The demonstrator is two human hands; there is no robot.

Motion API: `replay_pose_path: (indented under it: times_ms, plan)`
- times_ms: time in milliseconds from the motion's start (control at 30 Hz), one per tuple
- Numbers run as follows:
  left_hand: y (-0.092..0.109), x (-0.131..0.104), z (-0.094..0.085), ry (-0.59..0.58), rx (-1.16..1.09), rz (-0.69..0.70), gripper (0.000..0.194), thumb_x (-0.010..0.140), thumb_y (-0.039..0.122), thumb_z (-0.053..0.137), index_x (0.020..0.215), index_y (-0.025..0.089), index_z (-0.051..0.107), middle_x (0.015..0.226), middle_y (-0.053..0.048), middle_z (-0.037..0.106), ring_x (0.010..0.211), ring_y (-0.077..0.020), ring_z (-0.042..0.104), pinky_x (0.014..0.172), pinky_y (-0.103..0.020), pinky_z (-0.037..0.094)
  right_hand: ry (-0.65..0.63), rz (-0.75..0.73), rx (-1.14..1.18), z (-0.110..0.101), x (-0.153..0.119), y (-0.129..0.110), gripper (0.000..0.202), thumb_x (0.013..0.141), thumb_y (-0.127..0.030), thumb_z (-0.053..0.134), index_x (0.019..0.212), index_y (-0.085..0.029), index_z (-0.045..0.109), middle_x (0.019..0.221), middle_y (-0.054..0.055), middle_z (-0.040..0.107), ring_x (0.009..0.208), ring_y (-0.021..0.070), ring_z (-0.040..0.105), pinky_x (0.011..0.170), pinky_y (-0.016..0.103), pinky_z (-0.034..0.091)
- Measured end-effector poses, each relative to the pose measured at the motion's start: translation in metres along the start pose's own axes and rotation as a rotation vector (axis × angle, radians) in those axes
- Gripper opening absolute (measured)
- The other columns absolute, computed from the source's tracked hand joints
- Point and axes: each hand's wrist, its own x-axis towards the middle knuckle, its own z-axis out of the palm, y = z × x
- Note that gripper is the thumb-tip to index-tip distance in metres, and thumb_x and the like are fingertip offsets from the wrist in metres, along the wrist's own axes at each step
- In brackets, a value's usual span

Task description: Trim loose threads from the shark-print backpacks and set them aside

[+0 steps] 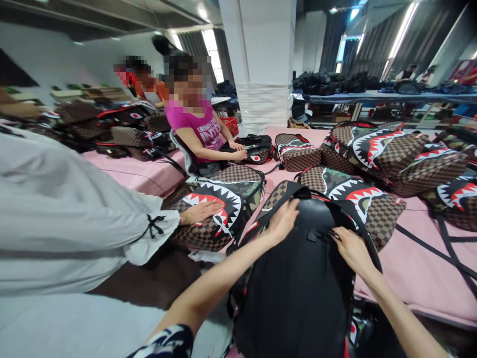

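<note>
Both hands, left (283,221) and right (350,248), lie open, fingers loosely pinching the black padded backpack back (305,278), steadying it on the pink surface (417,268).

The black backpack (298,288) runs off the bottom edge at six o'clock, so its base is unseen. The left hand (282,222) lies over its top corner, fingertips hidden behind the strap; the right hand (352,250) seems to pinch something, perhaps a zip pull, too small to tell. At nine o'clock, a co-worker's white sleeve (74,214) is cut off.
</note>
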Motion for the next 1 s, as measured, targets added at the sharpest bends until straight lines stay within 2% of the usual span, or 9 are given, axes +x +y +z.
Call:
replay_pose_path:
  times_ms: [100, 167, 367, 500, 600, 667, 767, 900, 1000]
  plan:
    - [0.022, 0.005, 0.003, -0.226, 0.129, 0.295, 0.020, 0.084, 0.032, 0.050, 0.097, 0.021, 0.061, 0.098, -0.007, 0.063, 0.097, -0.0210, 0.055, 0.084, -0.033, 0.040, -0.099, -0.102, -0.050, -0.007, 0.007, -0.011, 0.023, 0.087, -0.022, 0.036, 0.073, -0.019, 0.054, 0.068, 0.002, 0.058, 0.064, 0.0160, 0.056, 0.057, 0.026, 0.037]
    - [0.033, 0.016, 0.005, -0.391, 0.199, 0.362, 0.022, 0.077, 0.040, 0.059, 0.088, 0.021, 0.061, 0.085, -0.004, 0.064, 0.084, -0.0198, 0.057, 0.071, -0.029, 0.041, -0.127, -0.143, -0.091, -0.010, 0.006, -0.019, 0.020, 0.084, -0.018, 0.036, 0.073, -0.020, 0.053, 0.066, 0.001, 0.057, 0.062, 0.0152, 0.055, 0.055, 0.025, 0.034]
    - [0.045, 0.036, 0.022, -0.592, 0.160, 0.159, 0.029, 0.061, 0.044, 0.072, 0.070, 0.020, 0.059, 0.063, 0.000, 0.059, 0.067, -0.0182, 0.058, 0.058, -0.025, 0.036, -0.074, -0.248, -0.081, -0.016, -0.017, -0.034, 0.024, 0.070, -0.001, 0.034, 0.071, -0.019, 0.049, 0.067, 0.001, 0.053, 0.064, 0.0139, 0.050, 0.057, 0.024, 0.033]
    - [0.046, 0.039, 0.029, -0.601, 0.075, 0.057, 0.018, 0.058, 0.025, 0.074, 0.062, 0.017, 0.059, 0.057, 0.000, 0.055, 0.066, -0.0192, 0.056, 0.058, -0.026, 0.037, -0.099, -0.345, -0.001, -0.024, -0.032, -0.043, 0.027, 0.064, 0.003, 0.034, 0.070, -0.019, 0.048, 0.068, 0.001, 0.052, 0.067, 0.0145, 0.048, 0.059, 0.025, 0.034]
    - [0.048, 0.038, 0.018, -0.607, 0.001, 0.041, 0.010, 0.067, 0.024, 0.067, 0.069, 0.015, 0.061, 0.063, -0.001, 0.057, 0.066, -0.0165, 0.055, 0.058, -0.024, 0.039, -0.093, -0.383, -0.048, -0.034, -0.042, -0.044, 0.030, 0.066, 0.005, 0.035, 0.074, -0.019, 0.051, 0.073, 0.002, 0.053, 0.072, 0.0155, 0.047, 0.059, 0.025, 0.034]
    - [0.048, 0.025, 0.002, -0.611, -0.089, 0.069, 0.013, 0.078, 0.028, 0.056, 0.079, 0.016, 0.061, 0.070, 0.000, 0.059, 0.067, -0.0131, 0.054, 0.060, -0.022, 0.041, -0.073, -0.352, -0.140, -0.039, -0.052, -0.041, 0.031, 0.068, 0.006, 0.036, 0.076, -0.019, 0.053, 0.075, 0.003, 0.054, 0.074, 0.0160, 0.047, 0.056, 0.024, 0.033]
    - [0.045, -0.017, -0.027, -0.588, -0.266, 0.199, 0.016, 0.083, 0.029, 0.050, 0.082, 0.017, 0.061, 0.077, 0.000, 0.059, 0.075, -0.0128, 0.054, 0.071, -0.022, 0.043, -0.036, -0.322, -0.224, -0.040, -0.073, -0.036, 0.031, 0.073, 0.005, 0.038, 0.079, -0.019, 0.055, 0.075, 0.002, 0.054, 0.072, 0.0158, 0.047, 0.053, 0.024, 0.033]
    - [0.037, -0.083, -0.060, -0.445, -0.264, 0.301, 0.018, 0.088, 0.028, 0.043, 0.091, 0.019, 0.059, 0.089, -0.005, 0.058, 0.088, -0.0145, 0.052, 0.084, -0.027, 0.041, -0.030, -0.413, -0.172, -0.029, -0.100, -0.038, 0.022, 0.083, -0.005, 0.043, 0.092, -0.019, 0.058, 0.079, 0.004, 0.058, 0.075, 0.0159, 0.050, 0.060, 0.025, 0.039]
    - [0.034, -0.119, -0.073, -0.489, -0.207, 0.314, 0.021, 0.089, 0.031, 0.043, 0.092, 0.021, 0.061, 0.089, -0.004, 0.060, 0.088, -0.0149, 0.053, 0.087, -0.028, 0.040, -0.099, -0.488, -0.114, -0.018, -0.114, -0.049, 0.025, 0.086, -0.008, 0.041, 0.103, -0.016, 0.057, 0.086, 0.006, 0.059, 0.082, 0.0175, 0.051, 0.067, 0.026, 0.043]
